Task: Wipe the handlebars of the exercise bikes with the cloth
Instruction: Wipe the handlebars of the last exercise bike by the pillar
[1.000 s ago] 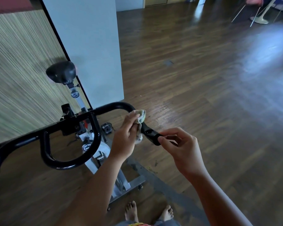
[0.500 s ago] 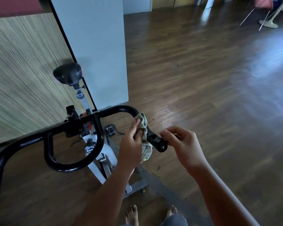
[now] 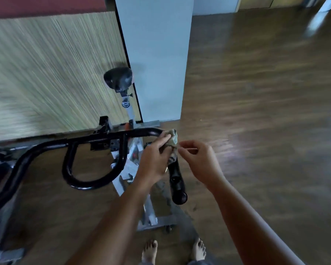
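Left hand (image 3: 154, 159) grips cloth (image 3: 174, 139) on handlebar (image 3: 96, 139), saddle (image 3: 118, 78) and pillar (image 3: 157, 64) beyond

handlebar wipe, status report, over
Left hand grips cloth, wrapped on the handlebar at its right bend. Right hand beside cloth, fingers curled, off the bar; contact with cloth unclear. Nothing in the way.

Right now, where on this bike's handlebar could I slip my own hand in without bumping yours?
The inner loop and the bar's left sweep are bare; so is the grip end. It is crowded at the right bend, where the left hand holds the cloth and the right hand sits close beside.
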A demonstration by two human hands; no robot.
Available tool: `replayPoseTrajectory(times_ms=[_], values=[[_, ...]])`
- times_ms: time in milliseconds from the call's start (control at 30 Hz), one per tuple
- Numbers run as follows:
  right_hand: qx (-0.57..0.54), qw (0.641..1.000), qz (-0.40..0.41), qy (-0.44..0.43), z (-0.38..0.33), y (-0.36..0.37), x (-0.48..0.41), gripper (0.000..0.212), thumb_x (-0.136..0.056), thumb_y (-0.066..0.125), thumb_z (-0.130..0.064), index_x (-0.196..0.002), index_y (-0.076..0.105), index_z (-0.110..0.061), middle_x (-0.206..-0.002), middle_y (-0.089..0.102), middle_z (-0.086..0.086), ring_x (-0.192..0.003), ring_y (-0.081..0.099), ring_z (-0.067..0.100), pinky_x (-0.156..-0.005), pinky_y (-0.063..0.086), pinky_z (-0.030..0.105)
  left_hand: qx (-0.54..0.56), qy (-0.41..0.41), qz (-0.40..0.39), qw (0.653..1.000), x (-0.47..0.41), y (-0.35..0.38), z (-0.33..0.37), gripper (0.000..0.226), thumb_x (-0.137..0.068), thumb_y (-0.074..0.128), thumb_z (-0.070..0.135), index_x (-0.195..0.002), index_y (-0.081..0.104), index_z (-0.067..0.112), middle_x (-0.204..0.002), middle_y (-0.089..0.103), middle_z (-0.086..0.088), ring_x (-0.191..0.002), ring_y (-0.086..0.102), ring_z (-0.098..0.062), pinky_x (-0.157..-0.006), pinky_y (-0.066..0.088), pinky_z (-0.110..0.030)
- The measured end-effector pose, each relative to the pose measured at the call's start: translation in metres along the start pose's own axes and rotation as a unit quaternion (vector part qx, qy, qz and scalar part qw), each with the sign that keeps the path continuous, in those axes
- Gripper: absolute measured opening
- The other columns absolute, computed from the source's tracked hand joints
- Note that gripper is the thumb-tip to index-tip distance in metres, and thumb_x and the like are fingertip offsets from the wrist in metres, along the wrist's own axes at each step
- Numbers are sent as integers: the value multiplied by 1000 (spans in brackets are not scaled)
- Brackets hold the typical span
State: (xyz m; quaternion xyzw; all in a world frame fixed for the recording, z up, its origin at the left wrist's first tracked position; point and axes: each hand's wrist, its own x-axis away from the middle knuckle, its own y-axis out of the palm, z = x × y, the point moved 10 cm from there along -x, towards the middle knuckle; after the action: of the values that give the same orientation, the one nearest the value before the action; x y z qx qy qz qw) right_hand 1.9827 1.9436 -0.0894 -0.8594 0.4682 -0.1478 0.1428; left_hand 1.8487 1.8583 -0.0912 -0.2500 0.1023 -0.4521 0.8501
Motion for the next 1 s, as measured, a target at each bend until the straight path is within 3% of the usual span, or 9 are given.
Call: replayPoseTrajectory(times_ms=[100,200,333,433,500,667,800,933,1000], values=[[14,999,-51,-7,0,13,-15,12,-87,75,-23,-90,71,-34,-85,74,-18,-82,69,-4,-75,58,25,-60,8,22,998,-21,-5,8,41,-101,55,16,-142,55,15,-153,45,4,-141,38,-6,-107,21,-9],[19,996,-87,-9,2,22,-23,15,-85,76,-27,-99,74,-29,-95,74,-14,-87,68,-3,-80,53,20,-130,-32,67,989,-45,-28,-1,39,-100,55,17,-138,59,15,-147,53,-5,-132,51,-13,-104,32,-12],[34,992,-119,-32,-3,24,-28,25,-85,77,-27,-110,75,-24,-102,74,-13,-91,67,-3,-85,53,17,-183,-64,84,977,-49,-48,-15,43,-98,59,16,-141,56,16,-146,55,-2,-128,56,-16,-106,41,-22],[41,990,-128,-40,-4,27,-30,24,-84,77,-24,-108,75,-23,-101,74,-11,-88,67,-1,-77,49,9,-263,-43,46,963,-46,-41,-13,54,-94,64,10,-145,49,20,-145,54,2,-126,57,-24,-107,46,-36],[34,990,-131,-31,0,27,-32,23,-84,77,-24,-107,75,-24,-98,73,-12,-86,66,-3,-68,43,0,-328,-58,45,942,-45,-52,-13,55,-93,67,15,-145,50,24,-129,60,0,-110,62,-31,-95,53,-38],[11,987,-158,-9,6,26,-32,25,-86,77,-29,-110,73,-26,-98,72,-15,-87,65,-4,-74,49,9,-406,-94,99,904,-40,-91,-16,45,-86,75,29,-130,63,31,-115,64,-14,-101,58,-25,-87,51,-35],[-4,990,-144,0,9,25,-32,25,-84,79,-29,-108,74,-26,-93,73,-14,-83,67,-5,-69,49,8,-351,-21,81,933,-45,-63,11,28,-90,71,17,-118,71,15,-105,72,-8,-84,58,-14,-80,54,-29],[-17,990,-140,5,10,26,-31,23,-83,80,-27,-105,74,-26,-88,74,-14,-79,68,-7,-69,51,9,-343,40,42,937,-45,-45,19,30,-91,67,8,-121,69,11,-116,72,-7,-101,65,-16,-84,47,-17],[-16,990,-140,7,10,27,-31,23,-82,80,-28,-105,75,-27,-89,75,-13,-80,69,-5,-74,54,15,-344,35,32,938,-45,-60,12,33,-91,69,13,-124,67,12,-116,72,-6,-98,64,-13,-83,40,-8]])
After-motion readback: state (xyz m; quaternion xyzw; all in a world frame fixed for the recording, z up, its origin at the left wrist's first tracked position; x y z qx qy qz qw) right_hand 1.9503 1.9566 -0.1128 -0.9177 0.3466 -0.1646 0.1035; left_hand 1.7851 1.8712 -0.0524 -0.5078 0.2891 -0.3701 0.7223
